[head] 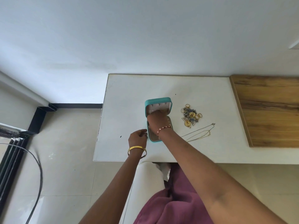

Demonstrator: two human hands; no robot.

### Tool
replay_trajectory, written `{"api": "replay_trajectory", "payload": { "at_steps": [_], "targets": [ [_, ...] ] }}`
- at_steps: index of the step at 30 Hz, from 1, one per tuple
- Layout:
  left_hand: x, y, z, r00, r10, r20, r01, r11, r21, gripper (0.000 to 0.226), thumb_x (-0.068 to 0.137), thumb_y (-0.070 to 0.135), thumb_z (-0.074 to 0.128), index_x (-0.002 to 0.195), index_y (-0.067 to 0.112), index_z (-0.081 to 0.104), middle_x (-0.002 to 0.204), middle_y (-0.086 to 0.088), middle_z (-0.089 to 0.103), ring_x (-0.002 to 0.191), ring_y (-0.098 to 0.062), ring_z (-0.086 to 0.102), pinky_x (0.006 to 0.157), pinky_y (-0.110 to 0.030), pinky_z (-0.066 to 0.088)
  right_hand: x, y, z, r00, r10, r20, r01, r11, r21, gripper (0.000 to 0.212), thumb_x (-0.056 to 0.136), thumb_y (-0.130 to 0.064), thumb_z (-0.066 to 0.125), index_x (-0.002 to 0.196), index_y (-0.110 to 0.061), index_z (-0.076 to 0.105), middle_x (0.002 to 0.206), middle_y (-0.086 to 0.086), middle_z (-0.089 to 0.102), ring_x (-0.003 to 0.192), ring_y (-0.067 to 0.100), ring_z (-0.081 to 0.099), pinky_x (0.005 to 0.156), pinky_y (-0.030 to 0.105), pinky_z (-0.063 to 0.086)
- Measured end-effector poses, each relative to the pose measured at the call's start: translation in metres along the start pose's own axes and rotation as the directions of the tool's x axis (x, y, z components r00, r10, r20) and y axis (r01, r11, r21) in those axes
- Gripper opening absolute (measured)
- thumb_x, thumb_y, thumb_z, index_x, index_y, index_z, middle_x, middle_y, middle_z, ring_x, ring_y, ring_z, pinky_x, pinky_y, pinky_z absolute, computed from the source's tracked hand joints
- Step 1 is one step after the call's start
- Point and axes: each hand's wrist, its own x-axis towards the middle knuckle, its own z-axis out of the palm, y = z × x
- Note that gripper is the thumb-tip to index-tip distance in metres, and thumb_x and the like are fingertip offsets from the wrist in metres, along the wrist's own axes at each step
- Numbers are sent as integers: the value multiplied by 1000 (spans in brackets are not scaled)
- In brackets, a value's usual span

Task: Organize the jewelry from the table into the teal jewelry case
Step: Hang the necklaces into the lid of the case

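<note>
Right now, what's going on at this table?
A person is sorting jewelry into a teal case that stands open on the white table. The right hand reaches into the case near the hinge; whether it holds anything cannot be told. The left hand rests at the case's near left edge, fingers curled. A heap of rings and earrings and thin chains lie on the table to the right of the case.
</note>
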Motion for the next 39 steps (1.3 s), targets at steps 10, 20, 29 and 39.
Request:
{"api": "replay_trajectory", "payload": {
  "at_steps": [10,20,29,39],
  "targets": [
    [-36,9,-20,990,99,-104,-110,987,-113,26,86,2,51,106,5,67,106,-15,69,99,-30,63,95,-40,49,-50,43,-24,949,187,255,-255,-25,967,8,83,0,57,80,-3,64,70,12,69,61,20,64,60,25,56],
    [-92,41,5,976,208,64,-193,963,-187,22,87,6,52,102,5,68,97,-19,69,88,-31,65,88,-42,53,-120,66,-45,962,83,262,-231,-267,935,13,88,5,50,90,1,62,62,9,70,54,17,67,54,23,56],
    [-126,54,15,949,192,249,-88,922,-378,23,91,3,47,109,-4,60,86,-15,65,77,-20,63,80,-30,51,-151,71,-66,994,108,19,-65,441,895,14,82,-5,65,95,-6,59,60,7,62,41,4,58,47,19,52],
    [-136,61,13,957,233,175,-192,955,-227,15,88,10,54,75,11,60,77,-10,62,80,-23,59,78,-34,52,-176,85,-80,996,52,77,-92,434,896,10,84,4,59,89,-4,63,69,6,63,56,15,57,58,22,51]
  ]
}}
